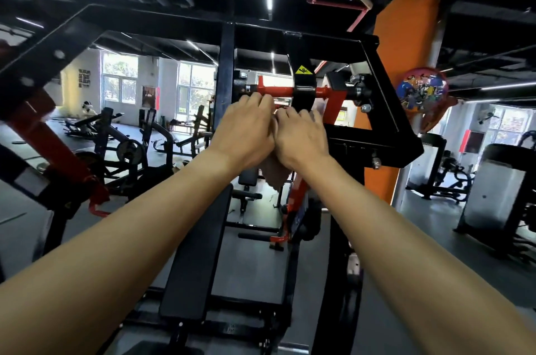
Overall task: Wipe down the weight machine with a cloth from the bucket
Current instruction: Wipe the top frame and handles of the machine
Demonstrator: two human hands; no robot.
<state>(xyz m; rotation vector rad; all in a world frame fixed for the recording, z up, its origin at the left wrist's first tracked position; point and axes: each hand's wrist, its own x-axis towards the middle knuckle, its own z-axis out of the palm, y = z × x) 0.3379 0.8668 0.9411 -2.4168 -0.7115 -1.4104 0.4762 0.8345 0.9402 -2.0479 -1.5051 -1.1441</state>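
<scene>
Cloth (274, 173) between left hand (246, 131) and right hand (301, 135), each grip curled on it, tail below the wrists.

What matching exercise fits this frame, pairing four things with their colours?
Column one:
1. cloth
2. crossbar
3. warning sticker
4. pillar

Column two:
A. orange
B. yellow
C. tan
D. red

Pairs: 1-C, 2-D, 3-B, 4-A
</scene>
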